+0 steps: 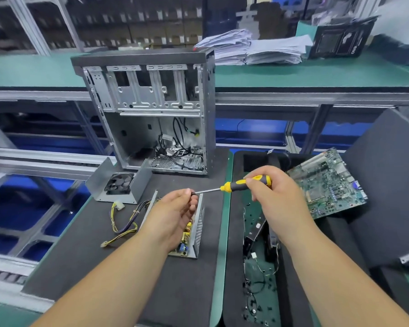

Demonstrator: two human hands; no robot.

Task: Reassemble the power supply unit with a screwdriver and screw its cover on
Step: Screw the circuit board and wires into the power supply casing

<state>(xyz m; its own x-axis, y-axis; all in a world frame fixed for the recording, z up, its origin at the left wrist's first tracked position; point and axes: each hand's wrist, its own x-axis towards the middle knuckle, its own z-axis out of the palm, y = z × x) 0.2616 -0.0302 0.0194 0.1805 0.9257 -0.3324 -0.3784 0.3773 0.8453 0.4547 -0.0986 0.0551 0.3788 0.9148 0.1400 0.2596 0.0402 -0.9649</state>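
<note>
Screwdriver [241, 185] lay level between both hands above the open power supply unit [194, 230] on the dark bench mat [187, 291]. Right hand [276, 197] gripped the yellow handle while left hand [175, 213] pinched the tip, probably seating a screw. Its fan cover [118, 185] waited just behind, beside an empty computer case [151, 109]; shelving blurred beyond.

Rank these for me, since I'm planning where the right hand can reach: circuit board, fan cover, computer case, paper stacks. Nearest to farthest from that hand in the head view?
1. Circuit board: just right of the right hand.
2. Fan cover: left, past the left hand.
3. Computer case: behind, upright on the mat.
4. Paper stacks: far shelf, at the back.
</note>
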